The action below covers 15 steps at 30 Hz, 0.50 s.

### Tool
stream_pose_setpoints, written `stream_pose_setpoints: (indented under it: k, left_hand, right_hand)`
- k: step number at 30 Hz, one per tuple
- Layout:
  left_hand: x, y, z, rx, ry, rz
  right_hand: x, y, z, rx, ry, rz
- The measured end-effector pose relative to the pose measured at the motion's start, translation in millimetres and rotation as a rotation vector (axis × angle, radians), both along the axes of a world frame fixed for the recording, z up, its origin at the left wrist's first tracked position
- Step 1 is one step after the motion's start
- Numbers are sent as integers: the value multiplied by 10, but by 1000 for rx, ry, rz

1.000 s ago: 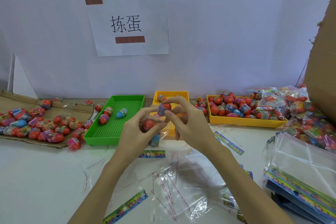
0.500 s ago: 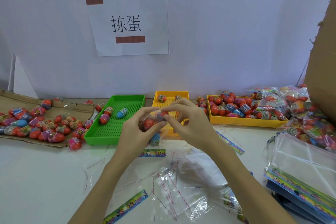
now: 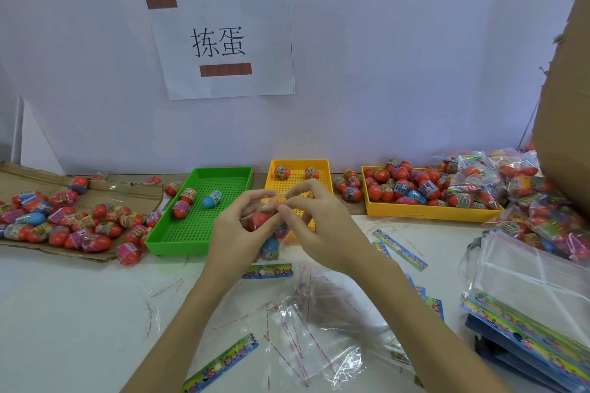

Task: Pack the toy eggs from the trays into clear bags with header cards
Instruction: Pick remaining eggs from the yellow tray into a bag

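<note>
A: Toy eggs in a clear bag (image 3: 269, 226), right at centre, held up over the tabletop (image 3: 79, 313). The left hand (image 3: 236, 233) curls round the bag from the side, a red egg (image 3: 258, 219) showing through the film against its fingers.

B: And the right hand (image 3: 319, 226) pinches the bag's top edge, thumb and forefinger tight together, touching the left hand's fingertips.

A: A blue egg (image 3: 270, 246) hangs lower in the same bag, just beneath the hands.

B: Behind the hands sits the small yellow tray (image 3: 329, 169), two eggs at its far end. To its left, the green tray (image 3: 204, 226) carries three eggs, one of them blue.

A: To the right, the big yellow tray (image 3: 431, 210) is heaped with eggs, and filled bags (image 3: 510, 188) pile up beside it against a cardboard box (image 3: 565, 105).

B: At far left, loose eggs (image 3: 64, 220) are spread on a flattened cardboard sheet (image 3: 19, 175).

A: Near the person, empty clear bags (image 3: 303, 329) with red strips lie crumpled on the tabletop, and printed header cards (image 3: 220, 364) are scattered among them.

B: A stack of unused bags with cards (image 3: 526, 313) sits at lower right. On the wall, a paper sign (image 3: 223, 41) is taped up with brown tape.
</note>
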<state>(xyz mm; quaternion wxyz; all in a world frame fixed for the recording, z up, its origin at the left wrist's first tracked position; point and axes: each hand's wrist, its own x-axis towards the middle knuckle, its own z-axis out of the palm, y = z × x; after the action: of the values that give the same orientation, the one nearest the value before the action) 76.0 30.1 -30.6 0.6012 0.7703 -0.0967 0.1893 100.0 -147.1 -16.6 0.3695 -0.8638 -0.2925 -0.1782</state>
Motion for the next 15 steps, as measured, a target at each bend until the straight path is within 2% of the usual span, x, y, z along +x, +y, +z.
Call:
stream_pose_setpoints:
  k: [4,7,11,15]
  left_hand:
    - [15,-20,-26,-136,74,36]
    - [31,-28,-19,-207,114,66]
    - [16,-55,1,-239,95,72]
    - [17,-96,-32,-219,95,42]
  right_hand:
    - [7,-13,50,183,-16,-18]
    - [19,0,68,317,-54,-195]
    - [-2,48,66,387,436,-190]
    - [-15,44,31,520,491,-117]
